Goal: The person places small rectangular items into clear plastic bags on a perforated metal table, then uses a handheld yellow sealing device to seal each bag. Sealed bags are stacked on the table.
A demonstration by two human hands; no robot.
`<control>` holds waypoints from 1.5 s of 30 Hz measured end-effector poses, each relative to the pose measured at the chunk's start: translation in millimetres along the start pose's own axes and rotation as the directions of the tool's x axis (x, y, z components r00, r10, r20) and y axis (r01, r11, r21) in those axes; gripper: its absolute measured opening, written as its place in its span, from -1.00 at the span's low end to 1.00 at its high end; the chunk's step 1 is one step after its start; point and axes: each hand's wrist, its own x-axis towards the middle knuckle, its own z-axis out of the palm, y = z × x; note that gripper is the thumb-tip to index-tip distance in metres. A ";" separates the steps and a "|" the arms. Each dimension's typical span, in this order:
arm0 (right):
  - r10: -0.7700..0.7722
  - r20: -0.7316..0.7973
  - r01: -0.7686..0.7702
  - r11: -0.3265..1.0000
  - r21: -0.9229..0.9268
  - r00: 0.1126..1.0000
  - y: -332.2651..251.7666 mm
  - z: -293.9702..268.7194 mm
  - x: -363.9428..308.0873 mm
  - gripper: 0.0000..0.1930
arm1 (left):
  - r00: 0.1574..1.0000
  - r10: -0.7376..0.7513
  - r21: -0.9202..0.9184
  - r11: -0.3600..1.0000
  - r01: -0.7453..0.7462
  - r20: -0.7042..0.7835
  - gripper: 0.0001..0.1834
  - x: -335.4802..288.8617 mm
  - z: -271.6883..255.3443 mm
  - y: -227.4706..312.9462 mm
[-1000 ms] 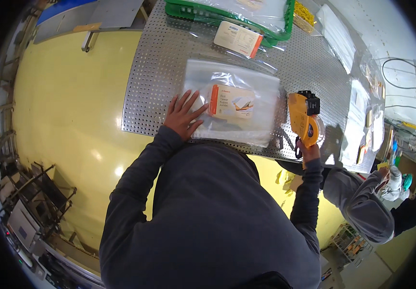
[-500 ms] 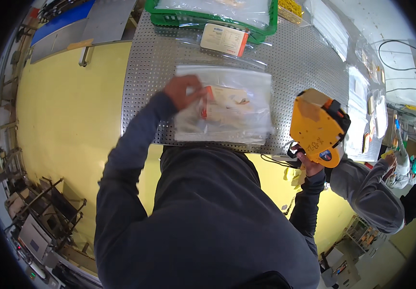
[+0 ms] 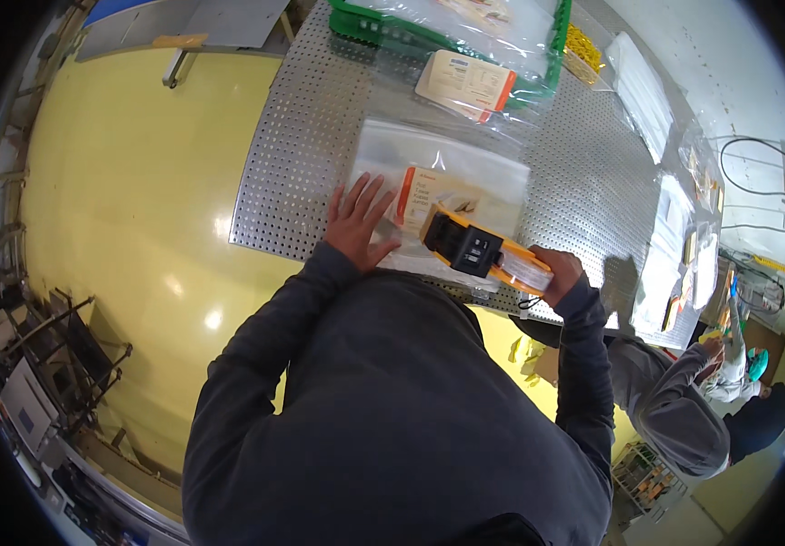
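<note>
My left hand (image 3: 356,218) lies flat with fingers spread on the left part of a stack of clear plastic bags (image 3: 392,146). The top bag bears a cream printed panel (image 3: 442,191) with an orange-red edge, just right of my fingertips. My right hand (image 3: 560,273) grips the end of a yellow and black hand-held labeller (image 3: 476,250). Its black head is over the lower part of the bags, partly covering the panel. Whether it touches the plastic, I cannot tell.
Beyond the stack, another printed bag (image 3: 465,84) lies against a green crate (image 3: 365,32) of bags. The perforated metal table (image 3: 283,173) carries more plastic bags (image 3: 670,237) and a heap of yellow ties (image 3: 583,50). A person in grey (image 3: 674,400) works at the right.
The labeller has swung left from the table's right side to over the bags. My left hand, earlier raised and blurred, now rests flat on the bags. The view has turned slightly.
</note>
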 end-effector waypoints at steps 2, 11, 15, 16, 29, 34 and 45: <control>0.016 0.110 -0.013 0.999 -0.029 0.994 -8.5 -5.8 17.0 -0.68 | 0.999 -0.020 -0.021 1.000 0.020 0.037 -0.16 -5.9 2.6 -4.2; 0.123 0.212 -0.088 0.982 -0.168 0.970 9.8 -22.7 32.5 -0.51 | 0.996 -0.011 -0.007 1.000 0.011 0.090 -0.20 -8.3 5.0 -8.9; 0.140 0.003 -0.139 0.979 0.151 0.990 85.1 -9.6 -28.8 -0.52 | 0.997 0.013 -0.006 1.000 -0.013 0.080 -0.34 -6.5 5.6 -8.3; 0.138 -0.084 -0.117 0.970 0.213 0.987 97.6 -6.2 -47.5 -0.53 | 0.997 0.011 -0.004 1.000 -0.011 0.073 -0.37 -6.1 5.5 -8.6; 0.435 -0.302 -0.072 0.660 0.748 0.848 20.5 -13.8 -112.2 -0.62 | 0.950 0.167 -0.213 0.971 -0.112 0.263 -0.81 56.4 -21.4 -24.3; 0.155 -0.289 -0.001 0.883 0.469 0.945 -14.1 -19.8 -83.0 -0.67 | 0.995 -0.095 -0.729 0.683 0.044 -0.029 -0.86 153.4 -69.6 -18.6; 0.308 0.211 -0.328 0.942 0.070 0.928 -30.1 -6.9 -4.5 -0.65 | 0.997 0.061 -0.088 0.994 -0.064 -0.038 -0.37 7.9 -3.8 -6.8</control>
